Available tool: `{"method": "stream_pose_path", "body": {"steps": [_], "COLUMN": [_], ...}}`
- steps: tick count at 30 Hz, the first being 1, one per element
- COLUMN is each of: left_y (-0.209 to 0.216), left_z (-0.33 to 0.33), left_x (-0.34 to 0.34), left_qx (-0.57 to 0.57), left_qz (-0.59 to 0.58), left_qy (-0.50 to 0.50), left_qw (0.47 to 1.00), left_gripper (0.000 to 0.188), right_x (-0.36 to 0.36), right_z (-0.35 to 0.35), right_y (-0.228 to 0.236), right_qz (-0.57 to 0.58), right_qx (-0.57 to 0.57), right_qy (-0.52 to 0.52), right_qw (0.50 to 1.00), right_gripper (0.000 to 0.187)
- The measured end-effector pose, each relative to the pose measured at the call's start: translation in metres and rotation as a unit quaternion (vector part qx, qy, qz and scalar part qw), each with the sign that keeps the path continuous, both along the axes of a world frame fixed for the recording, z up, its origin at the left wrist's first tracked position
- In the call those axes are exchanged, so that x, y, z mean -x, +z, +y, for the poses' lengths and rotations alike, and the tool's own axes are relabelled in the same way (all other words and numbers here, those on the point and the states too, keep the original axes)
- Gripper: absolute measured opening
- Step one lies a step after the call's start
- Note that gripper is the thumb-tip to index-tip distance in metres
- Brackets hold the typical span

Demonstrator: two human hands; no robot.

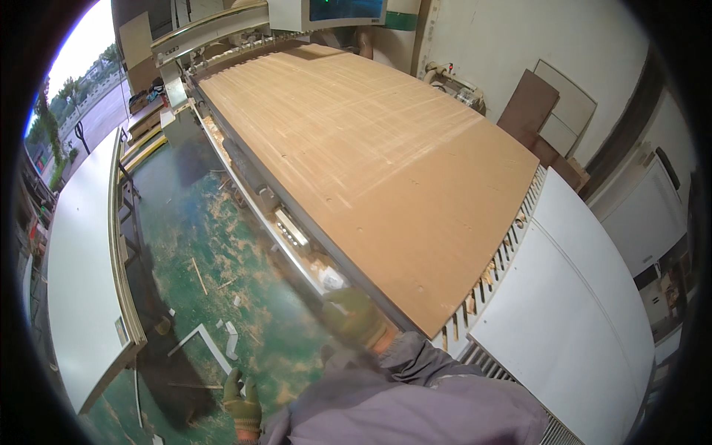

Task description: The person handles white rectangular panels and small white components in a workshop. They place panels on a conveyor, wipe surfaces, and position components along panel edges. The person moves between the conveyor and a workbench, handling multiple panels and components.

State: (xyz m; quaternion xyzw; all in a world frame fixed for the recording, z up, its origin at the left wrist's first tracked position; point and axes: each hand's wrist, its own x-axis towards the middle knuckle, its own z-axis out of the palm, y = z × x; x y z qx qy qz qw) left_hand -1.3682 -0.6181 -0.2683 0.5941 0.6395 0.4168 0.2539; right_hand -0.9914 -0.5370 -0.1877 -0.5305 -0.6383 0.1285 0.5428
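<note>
My left hand (pixel 243 409), in an olive-green glove, is low at the front left. Its fingers are closed around the near end of a thin white L-shaped offcut strip (pixel 211 347), and a bit of white shows between them. My right hand (pixel 354 319), gloved alike, is at the near left edge of the machine bed, beside a crumpled whitish scrap (pixel 331 279). Motion blurs its fingers, so whether they grip anything does not show. Right of that hand lies a large brown board (pixel 386 200) with shallow straight marks across its surface.
Sawdust and small white scraps (pixel 231 340) litter the green floor (pixel 178 245). White panels (pixel 85 274) are stacked at left. A large white panel (pixel 571 297) lies to the right, past the slatted bed edge (pixel 512 241). The machine gantry (pixel 222 33) and a screen (pixel 345 7) stand at the far end.
</note>
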Motion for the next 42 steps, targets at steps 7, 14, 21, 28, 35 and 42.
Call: {"method": "stream_pose_path", "body": {"steps": [7, 14, 21, 28, 35, 42], "left_y": [0.022, 0.028, 0.066, 0.081, 0.045, 0.077], "left_z": [0.139, 0.313, 0.560, 0.757, 0.820, 0.824], "left_x": [0.007, -0.006, -0.085, -0.239, -0.329, -0.347], "left_qx": [0.021, -0.015, -0.163, -0.155, -0.116, -0.126], "left_qz": [0.037, 0.074, 0.098, 0.226, 0.355, 0.442], "left_qy": [-0.059, -0.215, -0.339, -0.396, -0.397, -0.395], "left_qw": [0.997, 0.974, 0.921, 0.877, 0.838, 0.796], "left_gripper": [0.054, 0.060, 0.069, 0.076, 0.073, 0.065], "right_x": [0.028, 0.021, 0.013, -0.072, -0.262, -0.336], "right_z": [0.088, 0.140, 0.223, 0.348, 0.571, 0.807], "right_y": [-0.022, -0.021, 0.005, 0.016, 0.015, -0.009], "right_qz": [-0.011, -0.051, -0.064, -0.171, -0.343, -0.293], "right_qx": [0.016, 0.020, 0.122, 0.219, 0.284, 0.218], "right_qy": [0.035, -0.061, -0.228, -0.240, -0.210, -0.044], "right_qw": [0.999, 0.997, 0.964, 0.930, 0.870, 0.930], "right_gripper": [0.024, 0.019, 0.035, 0.070, 0.073, 0.083]}}
